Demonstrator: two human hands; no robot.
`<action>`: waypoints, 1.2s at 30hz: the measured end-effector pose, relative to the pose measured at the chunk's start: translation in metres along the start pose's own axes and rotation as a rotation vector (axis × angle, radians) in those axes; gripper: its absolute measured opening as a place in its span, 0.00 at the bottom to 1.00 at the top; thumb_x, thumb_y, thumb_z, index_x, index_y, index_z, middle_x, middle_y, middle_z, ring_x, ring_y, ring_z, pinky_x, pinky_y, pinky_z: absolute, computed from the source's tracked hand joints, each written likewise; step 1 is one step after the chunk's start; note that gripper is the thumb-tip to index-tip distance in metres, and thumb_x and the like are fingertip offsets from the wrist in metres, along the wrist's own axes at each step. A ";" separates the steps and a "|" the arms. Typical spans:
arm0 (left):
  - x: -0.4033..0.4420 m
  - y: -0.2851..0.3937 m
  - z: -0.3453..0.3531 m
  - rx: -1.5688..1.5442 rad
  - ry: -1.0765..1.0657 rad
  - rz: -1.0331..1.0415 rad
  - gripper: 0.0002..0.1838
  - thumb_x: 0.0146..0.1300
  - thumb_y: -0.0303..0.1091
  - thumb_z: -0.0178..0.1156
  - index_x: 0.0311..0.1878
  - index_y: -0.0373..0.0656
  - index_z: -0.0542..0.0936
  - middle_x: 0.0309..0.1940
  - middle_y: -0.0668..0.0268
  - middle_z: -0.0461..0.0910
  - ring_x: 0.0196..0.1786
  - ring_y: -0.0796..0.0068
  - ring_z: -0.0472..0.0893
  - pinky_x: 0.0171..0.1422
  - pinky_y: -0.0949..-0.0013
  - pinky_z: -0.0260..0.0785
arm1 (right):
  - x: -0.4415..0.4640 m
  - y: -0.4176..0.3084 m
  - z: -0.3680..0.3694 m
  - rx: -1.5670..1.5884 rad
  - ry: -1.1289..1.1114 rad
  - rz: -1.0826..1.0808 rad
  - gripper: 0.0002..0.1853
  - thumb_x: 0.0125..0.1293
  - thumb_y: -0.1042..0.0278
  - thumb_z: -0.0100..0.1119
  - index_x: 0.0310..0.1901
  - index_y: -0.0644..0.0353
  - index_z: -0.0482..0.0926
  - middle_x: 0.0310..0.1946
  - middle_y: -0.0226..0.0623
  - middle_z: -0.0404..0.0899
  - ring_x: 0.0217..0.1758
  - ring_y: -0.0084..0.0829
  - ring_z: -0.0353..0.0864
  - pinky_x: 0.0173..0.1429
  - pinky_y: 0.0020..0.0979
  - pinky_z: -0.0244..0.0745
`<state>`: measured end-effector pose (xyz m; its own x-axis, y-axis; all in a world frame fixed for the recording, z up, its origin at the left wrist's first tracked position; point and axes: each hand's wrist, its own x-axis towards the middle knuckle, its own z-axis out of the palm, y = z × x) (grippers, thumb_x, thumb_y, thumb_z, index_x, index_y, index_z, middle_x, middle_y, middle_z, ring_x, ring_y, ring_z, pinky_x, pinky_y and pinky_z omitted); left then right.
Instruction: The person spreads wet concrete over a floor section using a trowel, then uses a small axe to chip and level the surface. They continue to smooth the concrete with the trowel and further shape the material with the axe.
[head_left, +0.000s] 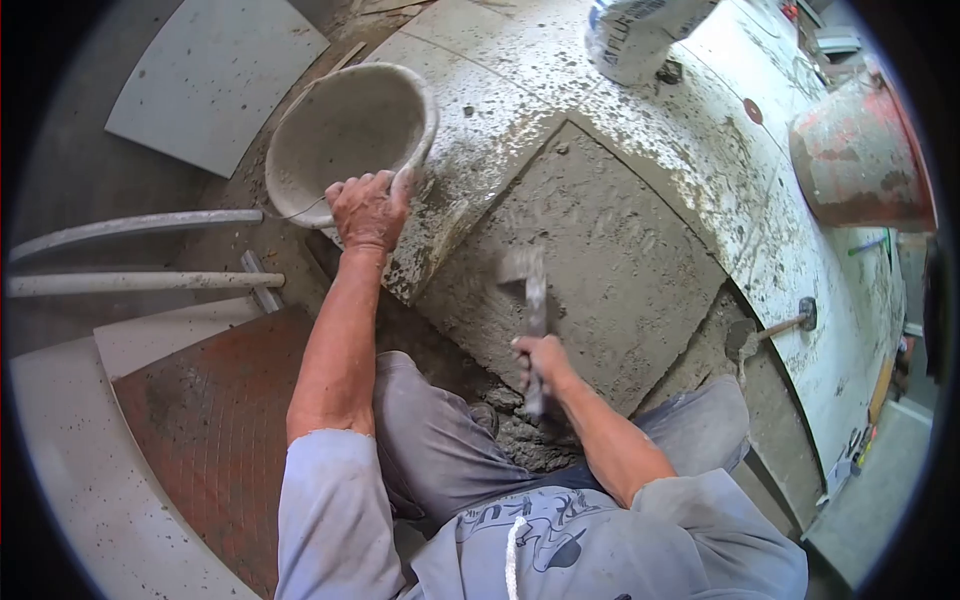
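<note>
My left hand (370, 208) is closed on the near rim of a grey, mortar-smeared bucket (352, 115), which is tilted so its inside shows. A square bed of rough, wet grey mortar (625, 250) lies in front of my knees, set among white tiles. My right hand (543, 365) is wrapped around the bar-like handle of a grey hammer-shaped tool (536, 290). The tool's head, smeared by motion, is over the mortar bed; I cannot tell whether it touches. Darker lumps of mortar (530, 440) lie between my legs.
Mortar-spattered white tiles (480, 75) border the bed. A mallet (806, 314) and a trowel (741, 340) are at the right. A reddish bucket (860, 155) and a white bag (635, 40) stand farther off. Loose tiles (215, 80) and pale pipes (140, 284) lie left.
</note>
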<state>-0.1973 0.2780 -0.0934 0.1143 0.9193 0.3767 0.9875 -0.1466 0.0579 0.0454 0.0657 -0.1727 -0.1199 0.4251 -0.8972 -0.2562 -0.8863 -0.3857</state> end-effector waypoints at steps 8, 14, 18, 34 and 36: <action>-0.002 -0.003 0.004 0.080 -0.044 0.026 0.14 0.64 0.51 0.53 0.33 0.55 0.81 0.26 0.70 0.79 0.35 0.66 0.77 0.51 0.59 0.59 | -0.052 -0.066 -0.041 0.140 0.243 -0.325 0.14 0.61 0.64 0.60 0.21 0.60 0.73 0.10 0.28 0.66 0.10 0.24 0.67 0.15 0.31 0.65; 0.002 0.000 0.002 0.104 -0.090 -0.005 0.13 0.64 0.50 0.53 0.34 0.55 0.81 0.27 0.71 0.79 0.36 0.67 0.77 0.52 0.59 0.59 | -0.020 -0.051 -0.040 0.276 0.210 -0.496 0.16 0.61 0.59 0.60 0.21 0.59 0.74 0.13 0.32 0.70 0.10 0.27 0.70 0.14 0.31 0.68; 0.004 0.000 0.003 0.106 -0.103 -0.007 0.13 0.64 0.49 0.53 0.35 0.55 0.81 0.28 0.69 0.80 0.37 0.65 0.78 0.53 0.59 0.60 | -0.009 0.022 -0.038 -0.432 -0.137 -0.031 0.19 0.58 0.55 0.63 0.26 0.67 0.80 0.18 0.43 0.78 0.18 0.34 0.80 0.23 0.37 0.76; 0.003 0.000 0.004 0.154 -0.117 -0.014 0.17 0.67 0.53 0.50 0.34 0.54 0.82 0.28 0.68 0.80 0.37 0.65 0.78 0.52 0.58 0.60 | -0.040 -0.042 -0.097 -0.084 0.519 -0.425 0.18 0.62 0.53 0.62 0.34 0.64 0.76 0.25 0.40 0.81 0.25 0.31 0.82 0.31 0.38 0.79; -0.002 -0.002 0.006 0.186 -0.113 -0.002 0.17 0.67 0.53 0.50 0.34 0.54 0.82 0.29 0.68 0.81 0.37 0.65 0.78 0.52 0.58 0.60 | 0.007 0.029 -0.108 -0.911 0.614 -0.647 0.15 0.61 0.60 0.64 0.29 0.64 0.74 0.21 0.35 0.78 0.14 0.25 0.75 0.17 0.29 0.70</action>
<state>-0.1989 0.2783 -0.0999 0.1131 0.9563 0.2697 0.9896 -0.0840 -0.1172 0.1405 0.0228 -0.2131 0.3037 0.8867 -0.3486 0.6757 -0.4583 -0.5774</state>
